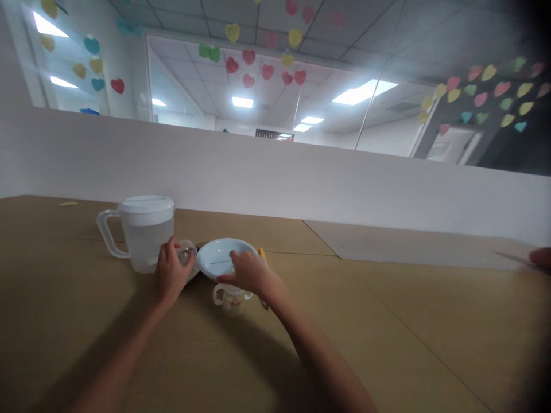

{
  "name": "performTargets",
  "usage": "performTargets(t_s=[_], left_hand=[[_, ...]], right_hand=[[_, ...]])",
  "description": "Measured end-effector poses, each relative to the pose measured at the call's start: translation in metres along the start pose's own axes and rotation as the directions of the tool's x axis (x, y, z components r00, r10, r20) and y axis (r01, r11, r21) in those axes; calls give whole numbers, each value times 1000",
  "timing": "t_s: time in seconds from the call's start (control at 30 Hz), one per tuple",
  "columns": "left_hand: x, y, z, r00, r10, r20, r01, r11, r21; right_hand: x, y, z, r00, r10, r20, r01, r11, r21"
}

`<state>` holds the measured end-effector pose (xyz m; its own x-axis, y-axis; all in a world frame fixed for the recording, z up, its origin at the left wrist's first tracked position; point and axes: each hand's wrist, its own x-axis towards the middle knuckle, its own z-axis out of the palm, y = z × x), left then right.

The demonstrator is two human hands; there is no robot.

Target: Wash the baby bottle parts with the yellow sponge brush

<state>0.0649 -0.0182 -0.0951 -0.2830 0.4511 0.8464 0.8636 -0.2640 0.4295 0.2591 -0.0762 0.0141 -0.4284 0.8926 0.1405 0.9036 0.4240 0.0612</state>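
My left hand [170,269] has its thumb and fingers curled round a clear, round, see-through piece [186,250]; its exact kind is unclear. Beside it stands a pale blue-white bowl [210,252]. My right hand [249,269] reaches over the bowl's near right side, fingers and thumb closed about the top of a small clear baby bottle [233,304] with two white handles. That hand hides the bottle's top. A dark-edged dish [193,276] shows partly between my left hand and the bowl. Just behind my right wrist is a thin yellow object [262,253], mostly covered.
A large lidded clear pitcher [148,238] with liquid stands left of my left hand, handle outward. The brown tabletop [387,321] meets a grey panel [408,244] near the white wall [258,172]. Another person's fingertip [540,258] shows at the right edge.
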Motion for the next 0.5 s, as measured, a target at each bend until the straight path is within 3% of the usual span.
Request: performTargets(t_s=[0.1,0.2,0.33,0.4,0.5], left_hand=[[-1,17,-10,986,71,-150,-108,961,-253],[-17,27,-12,982,159,-104,-189,883,-429],[-41,38,-8,959,272,-83,-271,790,-549],[-47,47,-9,968,231,-96,-240,748,-619],[-48,59,-14,983,182,37,-102,696,-711]], right_hand=[[-7,2,-8,998,-39,-54,41,999,22],[-15,4,-21,971,-179,-158,199,973,120],[-21,5,-33,869,-439,-229,489,834,255],[-23,8,-36,858,-465,-220,512,814,276],[-25,15,-40,875,-443,-196,484,819,309]])
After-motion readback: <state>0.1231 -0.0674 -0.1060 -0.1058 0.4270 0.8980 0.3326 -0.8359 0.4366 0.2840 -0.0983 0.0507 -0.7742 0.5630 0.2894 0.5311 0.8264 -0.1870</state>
